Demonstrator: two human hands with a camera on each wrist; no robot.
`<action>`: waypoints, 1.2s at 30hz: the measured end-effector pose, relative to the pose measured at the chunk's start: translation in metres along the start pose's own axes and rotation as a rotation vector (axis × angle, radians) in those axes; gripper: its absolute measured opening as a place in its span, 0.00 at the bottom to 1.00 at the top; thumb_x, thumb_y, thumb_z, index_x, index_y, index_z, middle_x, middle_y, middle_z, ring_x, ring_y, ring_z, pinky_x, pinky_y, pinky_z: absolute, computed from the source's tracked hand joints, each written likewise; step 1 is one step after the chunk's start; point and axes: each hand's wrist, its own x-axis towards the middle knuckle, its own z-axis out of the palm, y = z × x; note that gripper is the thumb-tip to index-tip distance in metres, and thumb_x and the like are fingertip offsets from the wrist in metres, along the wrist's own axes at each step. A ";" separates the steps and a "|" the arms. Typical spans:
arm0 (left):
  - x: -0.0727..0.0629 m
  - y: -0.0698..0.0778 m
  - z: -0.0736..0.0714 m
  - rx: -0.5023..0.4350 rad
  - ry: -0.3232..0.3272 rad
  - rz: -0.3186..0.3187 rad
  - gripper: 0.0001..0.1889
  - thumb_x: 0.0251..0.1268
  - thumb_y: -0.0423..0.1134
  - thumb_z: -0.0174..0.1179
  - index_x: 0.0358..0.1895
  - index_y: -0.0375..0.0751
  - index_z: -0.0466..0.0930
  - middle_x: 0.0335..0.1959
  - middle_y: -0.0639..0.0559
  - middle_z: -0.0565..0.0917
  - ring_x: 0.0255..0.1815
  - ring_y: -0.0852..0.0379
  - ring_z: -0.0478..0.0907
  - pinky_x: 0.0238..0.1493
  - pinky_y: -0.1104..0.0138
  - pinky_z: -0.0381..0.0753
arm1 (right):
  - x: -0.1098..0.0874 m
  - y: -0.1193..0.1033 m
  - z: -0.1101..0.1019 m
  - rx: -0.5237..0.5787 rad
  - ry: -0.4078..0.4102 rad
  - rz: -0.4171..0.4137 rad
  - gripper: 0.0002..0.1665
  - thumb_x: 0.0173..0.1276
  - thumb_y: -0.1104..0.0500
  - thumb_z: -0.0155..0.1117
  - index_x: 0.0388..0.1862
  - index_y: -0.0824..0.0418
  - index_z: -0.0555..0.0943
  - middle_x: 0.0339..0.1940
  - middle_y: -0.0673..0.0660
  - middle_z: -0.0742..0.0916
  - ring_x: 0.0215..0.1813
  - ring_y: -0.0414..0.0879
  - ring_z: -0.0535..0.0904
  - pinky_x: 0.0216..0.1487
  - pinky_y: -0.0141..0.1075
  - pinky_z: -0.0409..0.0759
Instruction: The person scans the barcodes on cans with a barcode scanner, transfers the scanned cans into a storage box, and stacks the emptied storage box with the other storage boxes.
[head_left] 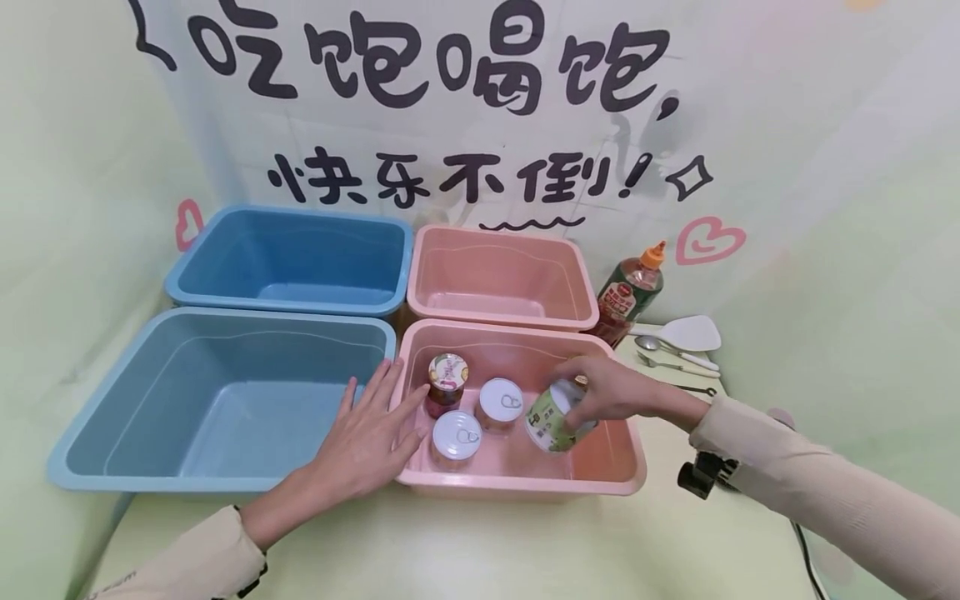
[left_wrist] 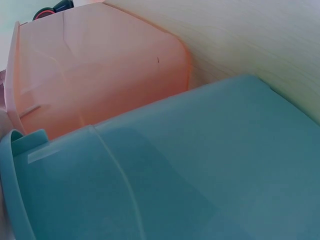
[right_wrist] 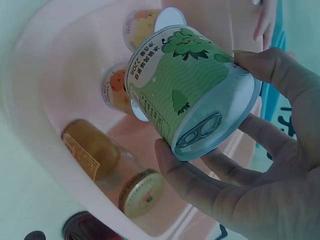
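My right hand [head_left: 611, 387] grips a green-labelled can [head_left: 551, 421] over the right side of the front pink tub [head_left: 517, 483]. In the right wrist view the can is tilted, its pull-tab end toward the palm, with thumb and fingers around that end. Two pull-tab cans [head_left: 456, 437] stand inside the tub, beside a dark jar [head_left: 446, 400] with a patterned lid. A gold-lidded jar [right_wrist: 142, 192] is also in there, mostly hidden by my right hand in the head view. My left hand [head_left: 367, 429] has its fingers extended across the adjoining tub rims, fingertips near the dark jar.
A light blue tub [head_left: 225, 483] stands at left, with a darker blue tub [head_left: 292, 304] and another pink tub [head_left: 502, 317] behind. Beyond the right side are an orange-capped sauce bottle [head_left: 630, 296], a white spatula [head_left: 690, 333] and cutlery [head_left: 675, 358]. A printed wall sheet hangs behind.
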 end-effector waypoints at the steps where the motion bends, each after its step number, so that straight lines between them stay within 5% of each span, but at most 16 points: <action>1: 0.000 0.000 0.000 0.000 -0.001 -0.001 0.27 0.68 0.51 0.58 0.69 0.47 0.75 0.80 0.37 0.56 0.82 0.37 0.48 0.73 0.31 0.46 | -0.002 0.000 -0.002 0.012 -0.002 0.003 0.28 0.45 0.64 0.78 0.50 0.59 0.85 0.48 0.58 0.84 0.43 0.47 0.82 0.36 0.34 0.85; 7: -0.001 0.002 0.002 0.000 0.009 0.008 0.27 0.68 0.51 0.58 0.68 0.47 0.76 0.80 0.37 0.57 0.82 0.37 0.48 0.73 0.30 0.47 | -0.022 -0.004 -0.022 0.058 0.000 0.071 0.32 0.47 0.63 0.79 0.56 0.57 0.84 0.53 0.62 0.84 0.44 0.52 0.83 0.39 0.38 0.86; 19: 0.001 0.001 0.003 -0.006 -0.016 0.007 0.27 0.68 0.51 0.58 0.69 0.47 0.75 0.81 0.37 0.55 0.82 0.37 0.46 0.73 0.30 0.45 | -0.058 -0.001 -0.041 0.027 0.136 0.094 0.33 0.46 0.61 0.80 0.56 0.56 0.84 0.52 0.60 0.83 0.44 0.52 0.81 0.33 0.36 0.84; 36: 0.001 0.001 0.005 0.017 -0.017 0.004 0.27 0.70 0.52 0.54 0.69 0.46 0.75 0.81 0.37 0.54 0.83 0.38 0.45 0.74 0.31 0.46 | -0.102 0.029 -0.072 -0.064 0.226 0.158 0.35 0.47 0.63 0.81 0.58 0.58 0.82 0.55 0.63 0.84 0.48 0.52 0.82 0.36 0.33 0.81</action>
